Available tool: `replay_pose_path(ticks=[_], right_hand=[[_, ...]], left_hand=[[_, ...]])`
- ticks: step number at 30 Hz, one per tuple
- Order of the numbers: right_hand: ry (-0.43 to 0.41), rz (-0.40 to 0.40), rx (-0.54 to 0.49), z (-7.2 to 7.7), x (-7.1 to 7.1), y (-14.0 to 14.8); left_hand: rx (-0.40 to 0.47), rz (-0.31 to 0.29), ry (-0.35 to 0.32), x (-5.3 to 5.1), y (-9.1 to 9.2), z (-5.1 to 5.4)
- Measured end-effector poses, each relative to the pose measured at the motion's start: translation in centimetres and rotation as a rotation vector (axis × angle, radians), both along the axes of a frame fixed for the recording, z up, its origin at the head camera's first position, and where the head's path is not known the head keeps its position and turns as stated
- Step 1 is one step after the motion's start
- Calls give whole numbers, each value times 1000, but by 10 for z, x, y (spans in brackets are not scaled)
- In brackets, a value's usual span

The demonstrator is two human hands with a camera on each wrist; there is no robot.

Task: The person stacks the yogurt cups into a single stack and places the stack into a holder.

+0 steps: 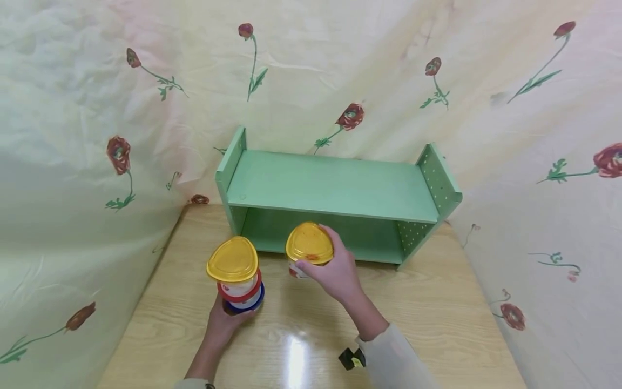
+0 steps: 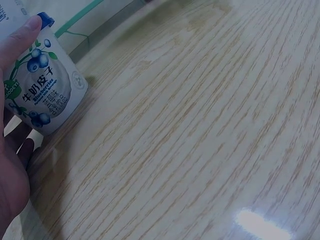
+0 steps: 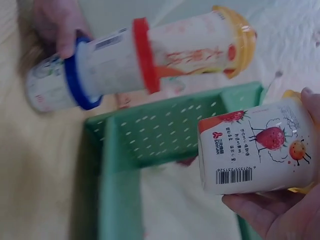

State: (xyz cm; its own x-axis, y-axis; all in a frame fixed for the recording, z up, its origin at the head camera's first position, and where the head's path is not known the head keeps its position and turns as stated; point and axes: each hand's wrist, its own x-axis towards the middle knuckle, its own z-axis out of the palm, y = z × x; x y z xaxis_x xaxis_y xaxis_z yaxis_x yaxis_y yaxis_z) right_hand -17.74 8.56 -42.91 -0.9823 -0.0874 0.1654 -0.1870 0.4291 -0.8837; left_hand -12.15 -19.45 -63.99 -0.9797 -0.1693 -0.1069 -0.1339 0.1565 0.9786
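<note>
The left hand [image 1: 224, 323] is grasping the blue-lidded cup [image 2: 47, 87], which is the lowest of a stack; on it stands the red-lidded cup [image 3: 115, 54], and on top the yellow-lidded cup [image 1: 234, 260]. The right hand [image 1: 336, 274] holds with curled fingers another cup with yellow lid [image 1: 310, 243], just before the lower opening of the green shelf [image 1: 330, 181]. This shelf stands upon the wooden tabletop [image 1: 437, 313], and the stack is near its left front corner.
</note>
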Motion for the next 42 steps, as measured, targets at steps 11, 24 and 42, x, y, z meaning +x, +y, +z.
replay_pose_path(ticks=[11, 24, 42], right_hand=[[85, 76, 12, 58, -8, -44], [72, 177, 10, 92, 3, -102], [56, 161, 109, 81, 12, -128]], left_hand=[[-21, 2, 1, 2, -3, 4], [17, -13, 16, 1, -3, 2], [38, -5, 37, -1, 1, 0]])
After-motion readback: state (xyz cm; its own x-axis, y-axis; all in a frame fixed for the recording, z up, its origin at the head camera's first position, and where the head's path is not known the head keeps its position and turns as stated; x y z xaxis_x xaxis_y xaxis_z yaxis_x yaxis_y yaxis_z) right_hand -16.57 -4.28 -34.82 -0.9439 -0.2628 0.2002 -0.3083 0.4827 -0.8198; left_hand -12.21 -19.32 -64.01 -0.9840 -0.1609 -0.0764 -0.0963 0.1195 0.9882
